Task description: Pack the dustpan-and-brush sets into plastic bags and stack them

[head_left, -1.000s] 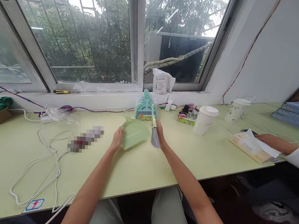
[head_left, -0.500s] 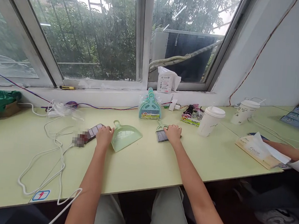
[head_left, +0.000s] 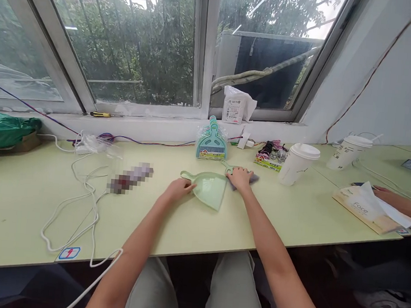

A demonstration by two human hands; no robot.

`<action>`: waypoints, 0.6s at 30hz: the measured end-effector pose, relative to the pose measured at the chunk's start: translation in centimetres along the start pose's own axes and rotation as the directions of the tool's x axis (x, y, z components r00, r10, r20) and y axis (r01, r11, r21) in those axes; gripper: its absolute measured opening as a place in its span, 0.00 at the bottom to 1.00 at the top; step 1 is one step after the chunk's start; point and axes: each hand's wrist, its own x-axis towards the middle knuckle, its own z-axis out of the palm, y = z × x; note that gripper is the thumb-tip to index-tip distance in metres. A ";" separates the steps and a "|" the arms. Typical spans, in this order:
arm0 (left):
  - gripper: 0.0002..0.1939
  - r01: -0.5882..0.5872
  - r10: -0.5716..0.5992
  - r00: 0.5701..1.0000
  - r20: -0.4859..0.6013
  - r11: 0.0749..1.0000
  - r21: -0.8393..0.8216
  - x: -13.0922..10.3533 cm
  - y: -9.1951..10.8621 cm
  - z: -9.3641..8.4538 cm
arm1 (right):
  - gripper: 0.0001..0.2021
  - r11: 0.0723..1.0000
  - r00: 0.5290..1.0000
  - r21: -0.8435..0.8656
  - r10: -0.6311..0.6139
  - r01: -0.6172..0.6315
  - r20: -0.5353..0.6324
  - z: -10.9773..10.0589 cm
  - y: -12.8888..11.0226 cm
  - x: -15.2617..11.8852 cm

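Observation:
A light green dustpan (head_left: 207, 188) lies on the table with its handle to the left and its straight edge facing right. My left hand (head_left: 180, 190) is closed on its left side, just below the handle, fingers curled and thumb at the rim. Right beside the pan's edge is a small hand brush with grey bristles and a green handle (head_left: 228, 168). My right hand (head_left: 241, 178) grips this brush from above and covers most of it. Its handle end points away toward the window.
Packaged dustpan sets (head_left: 212, 142) stand by the sill. Right of them are a pack of cords (head_left: 270, 155) and paper cups (head_left: 298, 164). A tissue pack (head_left: 361, 208) lies near another person's hand (head_left: 385, 192). White cables (head_left: 94, 216) and a blurred-out object (head_left: 129, 178) lie left.
My left hand has moved the dustpan to the right and turned it, so its straight edge now faces the brush. My right hand stays on the brush, whose bristles are now mostly covered.

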 end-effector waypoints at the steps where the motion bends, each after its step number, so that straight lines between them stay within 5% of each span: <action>1: 0.22 -0.037 0.036 0.999 0.038 0.998 0.041 -0.1 0.6 0.5 | 0.19 1.000 1.000 -0.010 0.001 -0.001 0.031 0.0 0.1 0.1; 3: 0.23 -0.078 0.070 0.996 0.049 0.978 0.193 -0.2 1.3 0.9 | 0.16 0.999 0.997 -0.027 -0.016 0.018 0.072 -0.2 0.5 0.3; 7: 0.17 -0.099 0.171 0.973 -0.154 0.914 0.393 -0.2 0.5 -0.7 | 0.15 0.999 0.993 -0.022 -0.030 0.033 0.112 -0.4 1.9 0.5; 9: 0.28 -0.162 0.260 0.947 -0.190 0.895 0.416 -0.1 -0.4 -1.7 | 0.16 0.999 0.993 -0.030 -0.011 0.015 0.117 -0.5 2.6 0.6; 12: 0.38 -0.237 0.324 0.935 -0.142 0.873 0.426 0.1 -1.4 -2.1 | 0.15 0.995 0.990 -0.096 0.040 -0.027 0.137 -0.4 3.7 1.0; 18: 0.27 -0.295 0.319 0.947 0.021 0.844 0.448 0.1 -1.3 -0.5 | 0.12 0.984 0.988 -0.161 0.094 -0.073 0.126 0.0 5.3 1.2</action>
